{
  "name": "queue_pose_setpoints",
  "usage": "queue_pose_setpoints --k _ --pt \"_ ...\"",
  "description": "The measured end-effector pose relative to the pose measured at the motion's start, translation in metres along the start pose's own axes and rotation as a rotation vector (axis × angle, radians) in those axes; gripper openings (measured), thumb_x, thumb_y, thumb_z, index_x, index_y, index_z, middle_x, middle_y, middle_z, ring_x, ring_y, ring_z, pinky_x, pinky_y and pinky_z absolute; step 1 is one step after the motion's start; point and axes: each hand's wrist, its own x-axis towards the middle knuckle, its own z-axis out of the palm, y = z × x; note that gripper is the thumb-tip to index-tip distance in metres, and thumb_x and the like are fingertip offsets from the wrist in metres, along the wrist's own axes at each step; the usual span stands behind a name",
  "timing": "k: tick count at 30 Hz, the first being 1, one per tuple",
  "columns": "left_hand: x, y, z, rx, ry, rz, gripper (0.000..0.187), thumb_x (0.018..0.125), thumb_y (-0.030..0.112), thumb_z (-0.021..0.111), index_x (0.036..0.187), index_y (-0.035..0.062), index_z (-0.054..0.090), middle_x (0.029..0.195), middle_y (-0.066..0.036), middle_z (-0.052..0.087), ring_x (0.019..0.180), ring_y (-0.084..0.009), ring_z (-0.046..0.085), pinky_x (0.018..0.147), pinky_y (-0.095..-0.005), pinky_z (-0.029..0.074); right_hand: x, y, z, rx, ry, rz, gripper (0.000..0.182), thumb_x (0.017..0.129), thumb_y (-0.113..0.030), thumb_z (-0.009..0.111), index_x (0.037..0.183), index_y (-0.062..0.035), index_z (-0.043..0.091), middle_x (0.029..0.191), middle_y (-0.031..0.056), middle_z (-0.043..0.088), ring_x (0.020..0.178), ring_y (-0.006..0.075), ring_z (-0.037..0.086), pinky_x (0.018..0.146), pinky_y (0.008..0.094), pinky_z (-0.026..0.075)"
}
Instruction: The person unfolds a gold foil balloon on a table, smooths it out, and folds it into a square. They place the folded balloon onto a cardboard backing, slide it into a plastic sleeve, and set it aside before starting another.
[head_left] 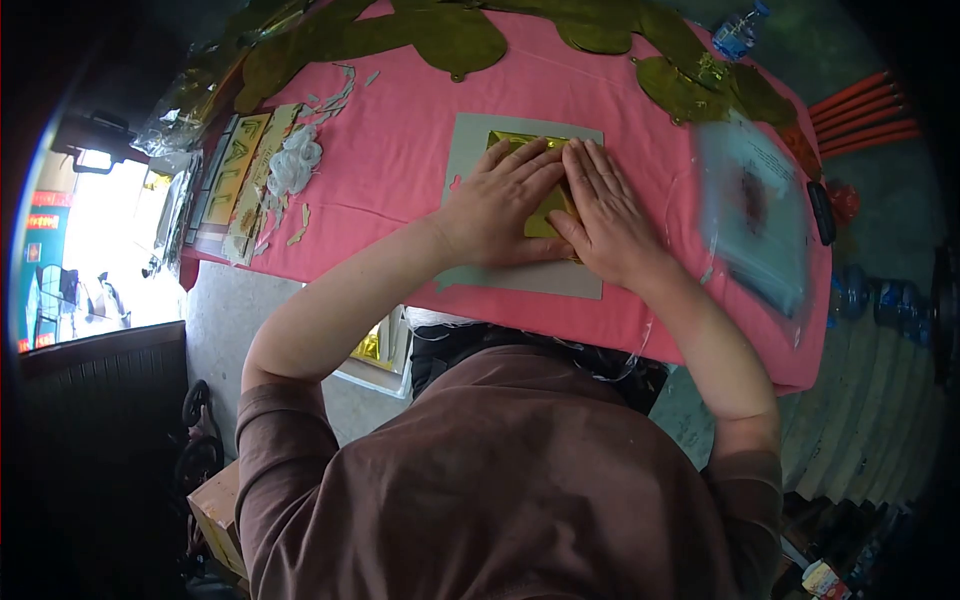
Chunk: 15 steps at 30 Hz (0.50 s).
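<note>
Both hands lie flat on a shiny gold sheet point(545, 217), which rests on a grey board point(470, 135) on the pink cloth. My left hand point(507, 205) covers the sheet's left part, its fingers pointing up and to the right, with the thumb stretched along the lower part. On the right side of the sheet is my right hand point(607, 212), its fingers extended toward the top and its thumb toward the middle. The fingertips of the two hands are close together near the sheet's top edge. Neither hand grips anything.
The pink cloth point(390, 130) covers the table. Olive-gold pieces point(460, 40) lie along its far edge. At left are crumpled white material point(293, 160), scraps and a stack with gold lettering point(237, 170). Clear plastic packets point(755, 210) lie at right, a black object point(821, 212) beside them.
</note>
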Motion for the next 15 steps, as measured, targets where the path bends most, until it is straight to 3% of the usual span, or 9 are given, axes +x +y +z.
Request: queue_pose_setpoints --k 4,7,15 --pt "-0.012 -0.012 -0.012 -0.067 0.002 0.011 0.091 0.077 0.063 0.055 0.138 -0.0010 0.031 0.143 -0.018 0.034 0.136 -0.0319 0.025 0.111 -0.0476 0.017 -0.001 0.000 -0.002 -0.167 -0.048 0.013 0.074 0.091 -0.044 0.045 0.140 0.0066 0.022 0.147 0.0261 0.020 0.138 0.0380 0.016 0.113 0.0446 0.013" --pt "-0.027 -0.017 -0.026 0.125 -0.061 -0.053 0.094 0.077 0.064 0.055 0.139 -0.0016 0.030 0.144 -0.018 0.031 0.137 -0.0320 0.023 0.112 -0.0452 0.017 -0.001 -0.003 -0.004 -0.152 -0.049 0.018 0.081 0.089 -0.050 0.047 0.141 0.0061 0.022 0.147 0.0269 0.019 0.138 0.0393 0.015 0.113 0.0450 0.013" --pt "-0.031 -0.021 -0.022 0.156 -0.085 -0.059 0.098 0.077 0.071 0.046 0.139 -0.0031 0.028 0.145 -0.020 0.028 0.138 -0.0345 0.020 0.113 -0.0442 0.016 -0.002 -0.002 -0.008 -0.163 -0.096 0.050 0.085 0.088 -0.056 0.045 0.141 0.0054 0.021 0.147 0.0265 0.017 0.139 0.0384 0.014 0.113 0.0444 0.012"
